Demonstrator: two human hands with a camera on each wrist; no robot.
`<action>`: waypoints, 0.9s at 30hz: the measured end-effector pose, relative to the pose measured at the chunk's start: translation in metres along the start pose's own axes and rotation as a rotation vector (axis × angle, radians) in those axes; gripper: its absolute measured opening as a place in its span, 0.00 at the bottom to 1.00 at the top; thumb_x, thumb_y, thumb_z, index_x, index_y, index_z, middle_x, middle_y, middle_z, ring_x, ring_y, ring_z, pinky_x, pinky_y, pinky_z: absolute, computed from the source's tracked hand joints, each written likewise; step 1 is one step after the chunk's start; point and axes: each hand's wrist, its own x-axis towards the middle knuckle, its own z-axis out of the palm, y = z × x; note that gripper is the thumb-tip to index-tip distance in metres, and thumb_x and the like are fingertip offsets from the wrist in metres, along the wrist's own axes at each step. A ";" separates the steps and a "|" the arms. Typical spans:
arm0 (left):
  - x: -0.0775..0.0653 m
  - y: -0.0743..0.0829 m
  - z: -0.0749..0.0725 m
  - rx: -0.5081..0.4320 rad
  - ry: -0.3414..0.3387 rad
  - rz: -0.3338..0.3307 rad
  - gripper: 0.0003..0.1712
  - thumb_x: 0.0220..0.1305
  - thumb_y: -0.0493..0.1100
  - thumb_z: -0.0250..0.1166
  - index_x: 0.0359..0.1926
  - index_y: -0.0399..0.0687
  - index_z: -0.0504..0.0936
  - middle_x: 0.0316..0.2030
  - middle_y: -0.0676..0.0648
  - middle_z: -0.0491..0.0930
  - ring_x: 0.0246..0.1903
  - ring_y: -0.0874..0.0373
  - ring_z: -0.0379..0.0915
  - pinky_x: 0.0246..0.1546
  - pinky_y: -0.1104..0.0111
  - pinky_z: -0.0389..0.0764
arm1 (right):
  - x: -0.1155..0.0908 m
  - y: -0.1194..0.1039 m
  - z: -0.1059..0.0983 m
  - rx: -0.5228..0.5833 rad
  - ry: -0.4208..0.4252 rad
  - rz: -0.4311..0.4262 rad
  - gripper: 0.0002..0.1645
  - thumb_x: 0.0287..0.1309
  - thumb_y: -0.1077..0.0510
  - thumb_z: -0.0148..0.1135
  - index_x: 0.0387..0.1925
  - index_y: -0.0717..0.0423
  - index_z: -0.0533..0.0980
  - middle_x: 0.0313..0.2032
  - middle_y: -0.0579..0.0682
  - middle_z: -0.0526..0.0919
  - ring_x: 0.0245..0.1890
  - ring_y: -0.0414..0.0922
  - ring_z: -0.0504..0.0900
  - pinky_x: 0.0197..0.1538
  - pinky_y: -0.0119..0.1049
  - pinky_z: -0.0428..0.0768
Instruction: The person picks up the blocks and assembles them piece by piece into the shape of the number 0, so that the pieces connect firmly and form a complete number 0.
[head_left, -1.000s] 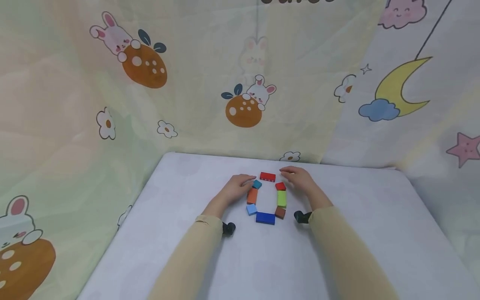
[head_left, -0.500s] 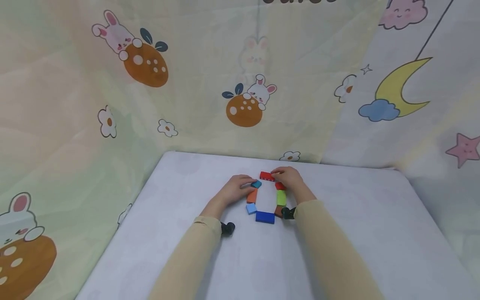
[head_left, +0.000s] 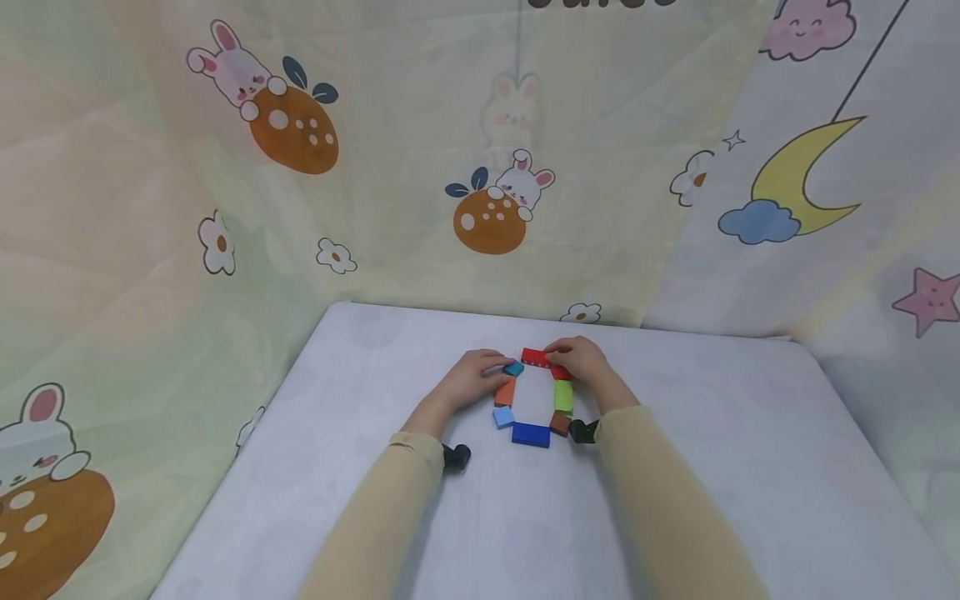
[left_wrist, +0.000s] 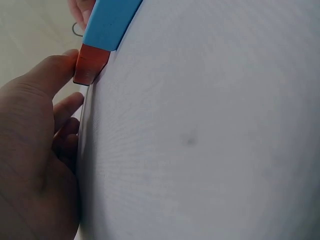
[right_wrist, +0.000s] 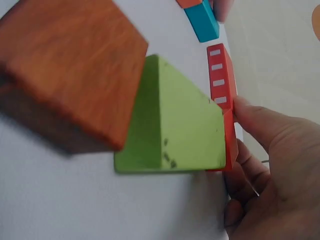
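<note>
Blocks form a ring on the white table. My left hand (head_left: pixel 472 377) is at its far left corner, index finger and thumb about a small teal block (head_left: pixel 514 367). Its thumb lies against the orange block (left_wrist: pixel 92 64) in the left wrist view. At the far end, my right hand (head_left: pixel 587 362) pinches the right end of a long red block (head_left: pixel 533 357) with white marks. A small red block (head_left: pixel 562 374) sits below that hand, touching the long one in the right wrist view; the curled fingers behind it are partly hidden.
A green block (head_left: pixel 563 397) and a brown block (head_left: pixel 559 424) line the right side. Dark blue (head_left: pixel 531 436) and light blue (head_left: pixel 503 417) blocks stand at the near end. A patterned cloth (head_left: pixel 405 167) hangs behind the table (head_left: pixel 675 500).
My right hand has moved left from beside the ring onto the long red block, which has shifted slightly nearer. My left index finger has come down to the teal block.
</note>
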 end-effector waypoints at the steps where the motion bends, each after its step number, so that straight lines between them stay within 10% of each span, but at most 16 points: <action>1: 0.000 0.000 0.001 0.003 0.000 -0.002 0.25 0.69 0.61 0.58 0.66 0.72 0.73 0.69 0.54 0.68 0.72 0.52 0.56 0.71 0.50 0.64 | -0.001 0.001 -0.001 -0.005 0.000 -0.013 0.19 0.67 0.48 0.59 0.57 0.45 0.79 0.65 0.56 0.70 0.64 0.56 0.65 0.67 0.55 0.70; 27: 0.002 -0.004 0.003 -0.021 0.018 -0.001 0.26 0.68 0.65 0.58 0.66 0.75 0.73 0.69 0.54 0.68 0.72 0.51 0.57 0.70 0.48 0.64 | 0.003 0.011 -0.003 0.038 -0.041 -0.021 0.27 0.70 0.41 0.53 0.66 0.43 0.71 0.69 0.55 0.66 0.70 0.57 0.62 0.69 0.57 0.68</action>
